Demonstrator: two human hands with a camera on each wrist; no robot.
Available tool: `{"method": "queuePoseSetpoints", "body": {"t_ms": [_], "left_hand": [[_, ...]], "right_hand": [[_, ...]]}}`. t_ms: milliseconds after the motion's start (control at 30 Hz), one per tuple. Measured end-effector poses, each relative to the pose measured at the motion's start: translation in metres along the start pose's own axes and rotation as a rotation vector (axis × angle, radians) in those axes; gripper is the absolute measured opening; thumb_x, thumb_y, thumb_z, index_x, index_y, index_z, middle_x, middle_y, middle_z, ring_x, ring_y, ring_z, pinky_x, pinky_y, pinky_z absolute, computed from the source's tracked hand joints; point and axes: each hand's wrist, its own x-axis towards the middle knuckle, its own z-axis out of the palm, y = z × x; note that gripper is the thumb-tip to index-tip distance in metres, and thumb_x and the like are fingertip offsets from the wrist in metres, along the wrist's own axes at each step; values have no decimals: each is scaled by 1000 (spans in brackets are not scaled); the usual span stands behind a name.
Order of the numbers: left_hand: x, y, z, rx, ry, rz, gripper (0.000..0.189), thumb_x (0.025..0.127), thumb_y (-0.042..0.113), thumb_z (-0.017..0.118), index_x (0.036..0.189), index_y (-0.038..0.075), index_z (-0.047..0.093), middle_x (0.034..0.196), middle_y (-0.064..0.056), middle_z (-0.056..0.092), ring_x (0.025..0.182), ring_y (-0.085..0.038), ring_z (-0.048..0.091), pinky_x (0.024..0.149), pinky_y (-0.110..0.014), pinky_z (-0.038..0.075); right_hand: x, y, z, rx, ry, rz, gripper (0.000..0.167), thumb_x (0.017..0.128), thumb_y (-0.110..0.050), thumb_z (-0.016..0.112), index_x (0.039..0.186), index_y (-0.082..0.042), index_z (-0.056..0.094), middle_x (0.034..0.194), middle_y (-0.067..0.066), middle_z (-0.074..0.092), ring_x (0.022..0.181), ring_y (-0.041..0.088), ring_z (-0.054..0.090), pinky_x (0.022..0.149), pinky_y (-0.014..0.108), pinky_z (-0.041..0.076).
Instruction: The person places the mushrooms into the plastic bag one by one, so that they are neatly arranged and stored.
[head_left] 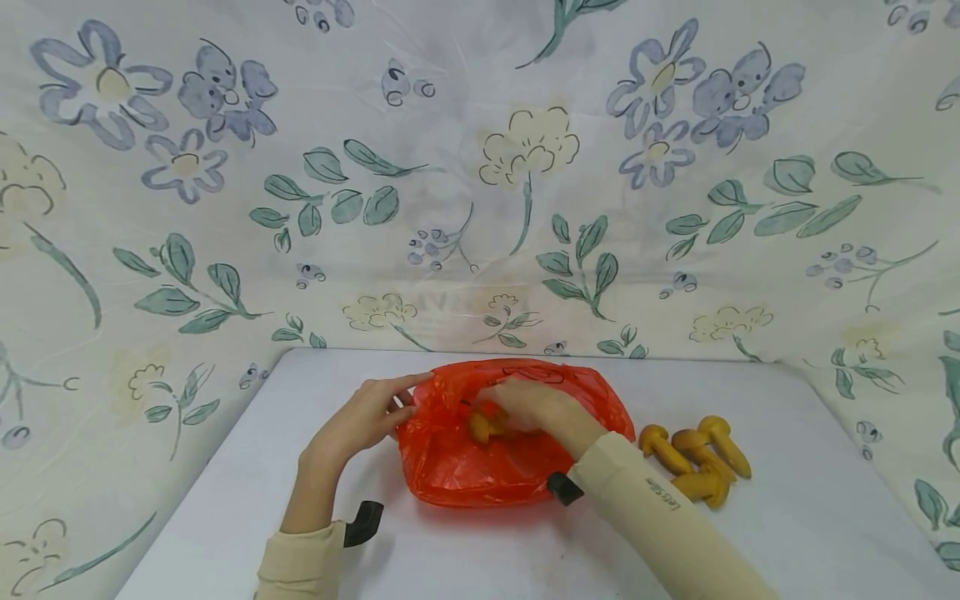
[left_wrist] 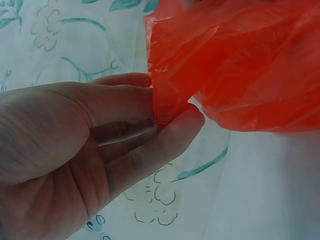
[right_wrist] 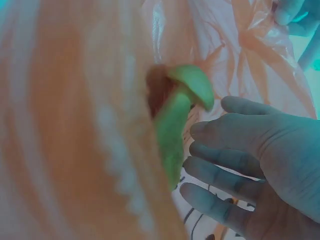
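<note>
A red plastic bag [head_left: 480,482] lies with its mouth spread on the white table. My left hand [head_left: 362,418] pinches the bag's left edge between thumb and fingers, clear in the left wrist view. My right hand [head_left: 536,404] reaches into the bag's mouth. Beside its fingers is a yellow-brown mushroom [head_left: 482,429]. In the right wrist view that mushroom [right_wrist: 172,132] looks green, and the right hand [right_wrist: 272,165] has its fingers extended, apart from it. A fold of the bag covers part of the mushroom there.
Several yellow-brown mushrooms [head_left: 666,454] lie in a group on the table [head_left: 810,517], right of the bag and close to the right forearm. A floral cloth [head_left: 465,192] hangs behind the table and along its sides.
</note>
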Motion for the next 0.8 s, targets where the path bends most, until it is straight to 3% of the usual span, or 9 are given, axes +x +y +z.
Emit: {"method": "queuePoseSetpoints", "body": {"t_ms": [133, 233, 567, 800], "left_hand": [[0, 0, 0, 3, -1, 1, 53, 92, 2, 63, 142, 15, 52, 100, -11, 67, 74, -13, 64, 64, -27, 60], [1, 1, 1, 6, -1, 2, 52, 92, 2, 63, 142, 15, 52, 99, -11, 67, 73, -13, 64, 64, -27, 60], [2, 0, 1, 17, 2, -6, 53, 92, 2, 63, 142, 14, 52, 100, -12, 67, 74, -13, 64, 64, -26, 60], [1, -1, 1, 16, 5, -10, 53, 92, 2, 63, 142, 15, 52, 100, -12, 67, 73, -13, 64, 64, -26, 60]], "right_hand": [[-6, 4, -4, -20, -8, 37, 41, 94, -12, 65, 131, -29, 61, 125, -4, 63, 115, 17, 53, 106, 43, 48], [-12, 7, -9, -24, -14, 45, 41, 93, -9, 64, 129, -28, 63, 126, -3, 63, 114, 18, 53, 104, 42, 49], [-39, 24, -28, 39, 11, -50, 36, 95, -2, 56, 124, -20, 67, 120, 2, 66, 101, 16, 55, 93, 33, 51], [-52, 31, -30, 69, 26, -27, 36, 97, -4, 54, 125, -21, 67, 113, 5, 67, 96, 16, 56, 89, 32, 53]]}}
